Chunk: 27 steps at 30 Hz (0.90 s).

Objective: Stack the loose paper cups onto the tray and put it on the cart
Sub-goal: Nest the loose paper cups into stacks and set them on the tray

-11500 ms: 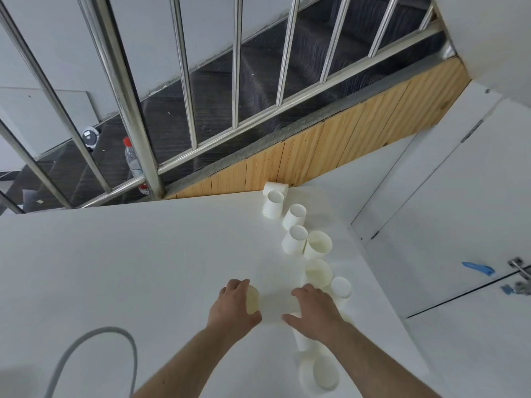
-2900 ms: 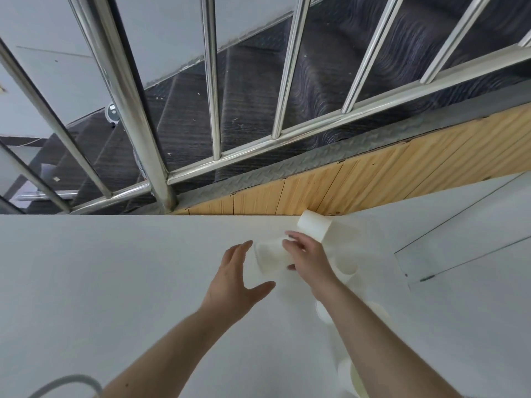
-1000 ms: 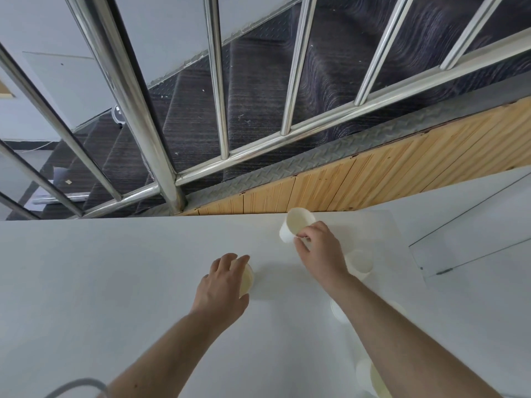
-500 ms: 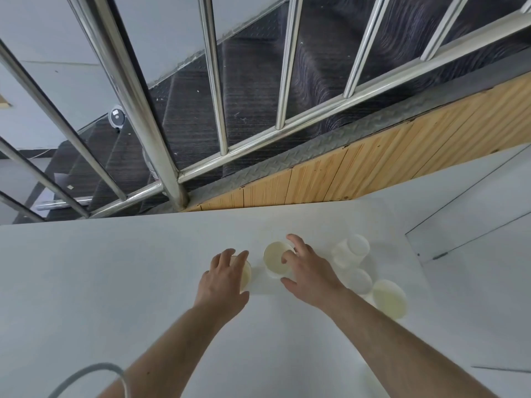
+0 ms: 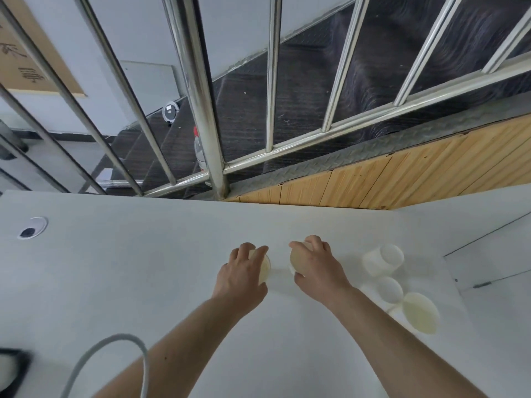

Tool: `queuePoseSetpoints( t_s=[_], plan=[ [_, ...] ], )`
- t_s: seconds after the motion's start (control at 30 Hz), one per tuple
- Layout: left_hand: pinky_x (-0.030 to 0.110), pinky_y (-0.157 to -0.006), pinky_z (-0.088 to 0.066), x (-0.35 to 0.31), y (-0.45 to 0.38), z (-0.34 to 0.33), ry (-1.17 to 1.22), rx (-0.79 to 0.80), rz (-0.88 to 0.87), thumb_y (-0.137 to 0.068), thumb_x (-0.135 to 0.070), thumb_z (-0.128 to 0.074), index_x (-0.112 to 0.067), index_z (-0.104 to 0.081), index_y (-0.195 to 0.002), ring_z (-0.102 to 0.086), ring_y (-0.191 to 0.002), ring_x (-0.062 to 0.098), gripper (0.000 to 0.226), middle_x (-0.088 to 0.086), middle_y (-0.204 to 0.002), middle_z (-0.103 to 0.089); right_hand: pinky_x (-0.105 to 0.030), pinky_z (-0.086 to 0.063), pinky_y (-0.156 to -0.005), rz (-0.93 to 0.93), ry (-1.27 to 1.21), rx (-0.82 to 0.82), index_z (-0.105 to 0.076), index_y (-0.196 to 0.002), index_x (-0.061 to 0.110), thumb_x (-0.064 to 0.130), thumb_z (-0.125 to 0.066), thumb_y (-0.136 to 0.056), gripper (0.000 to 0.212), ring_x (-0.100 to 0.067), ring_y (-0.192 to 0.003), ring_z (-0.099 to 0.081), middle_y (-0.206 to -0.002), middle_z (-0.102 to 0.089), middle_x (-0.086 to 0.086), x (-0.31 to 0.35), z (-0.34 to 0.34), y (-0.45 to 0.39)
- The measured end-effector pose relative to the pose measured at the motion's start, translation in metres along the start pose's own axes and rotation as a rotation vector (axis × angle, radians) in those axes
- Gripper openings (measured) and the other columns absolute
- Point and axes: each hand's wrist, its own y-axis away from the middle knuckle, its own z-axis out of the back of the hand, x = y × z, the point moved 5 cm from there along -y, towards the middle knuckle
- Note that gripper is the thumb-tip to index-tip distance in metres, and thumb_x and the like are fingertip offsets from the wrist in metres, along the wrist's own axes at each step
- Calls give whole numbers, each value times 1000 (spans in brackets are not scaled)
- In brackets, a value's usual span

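Observation:
On the white table (image 5: 129,268), my left hand (image 5: 240,280) grips a white paper cup stack (image 5: 264,268) lying on its side, mouth facing right. My right hand (image 5: 317,268) holds another paper cup (image 5: 296,258) tilted with its mouth toward the left one, a small gap between them. Three loose cups stand to the right: one on its side (image 5: 382,259), a base-up cup (image 5: 389,288) and a mouth-up cup (image 5: 421,313). No tray or cart is in view.
A steel stair railing (image 5: 201,96) and a wood panel (image 5: 402,176) run along the table's far edge. A cable grommet (image 5: 31,228) sits at far left. A grey cable (image 5: 100,360) loops at the near left, next to a dark object (image 5: 11,369).
My right hand has carried its cup leftward and tipped it toward the cup held by my left hand. The view has shifted, so the loose cups now lie further right.

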Motion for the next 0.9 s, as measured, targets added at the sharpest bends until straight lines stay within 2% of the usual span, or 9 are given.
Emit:
queuePoseSetpoints(
  t_s=[0.1,0.37,0.57,0.73,0.9],
  plan=[
    [31,-89,-47,9,13,13,27,-40,17,-85,-29,-58,-30,-27,-144,-32,-130,20,67,-3,-142,-29,-27,-46,-74,9,-14,-39,-36,-142,31,12,-59,-85,64,-22,-131,-30,-141,-27,1,18,6,9],
    [30,-89,-47,42,68,57,98,-160,11,-85,-32,-60,-30,-27,-144,-31,-132,19,68,-4,-144,-28,-32,-52,-86,17,-22,-157,-38,-142,31,17,-64,-87,63,-20,-134,-29,-144,-27,2,89,20,49],
    [34,-95,-47,92,132,87,200,-201,-58,-87,-33,-59,-30,-24,-147,-32,-133,20,69,-4,-147,-27,-34,-53,-89,-26,-48,-227,-38,-144,30,18,-65,-85,66,-21,-136,-25,-146,-26,2,154,9,96],
    [35,-93,-47,151,194,113,259,-231,-118,-86,-31,-60,-29,-27,-146,-36,-130,19,69,-5,-144,-29,-36,-53,-86,-86,-106,-293,-41,-143,31,15,-64,-82,67,-22,-134,-27,-144,-28,2,211,-15,139],
    [32,-92,-46,202,239,128,279,-222,-157,-84,-29,-61,-28,-28,-145,-37,-128,18,69,-6,-143,-30,-31,-47,-85,-114,-200,-350,-42,-143,31,14,-67,-82,68,-21,-132,-31,-143,-30,2,271,-41,171]
  ],
)
